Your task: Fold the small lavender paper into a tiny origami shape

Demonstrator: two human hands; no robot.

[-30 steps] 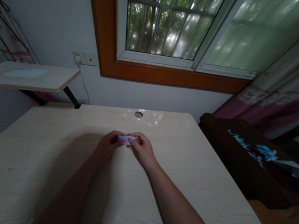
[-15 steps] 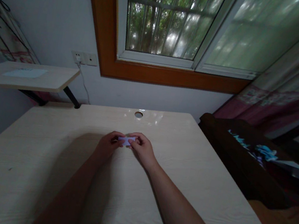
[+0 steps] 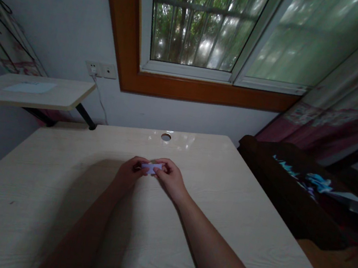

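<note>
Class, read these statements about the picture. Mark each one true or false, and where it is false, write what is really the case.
1. The left hand and the right hand both hold the small pale purple piece. True.
2. A round hole is in the table, beyond the hands. True.
3. The purple piece lies inside that hole. False: it is held between the two hands.
4. A pale sheet lies on the raised shelf at the left. True.
5. That shelf has white supports. False: its visible legs are black.
</note>
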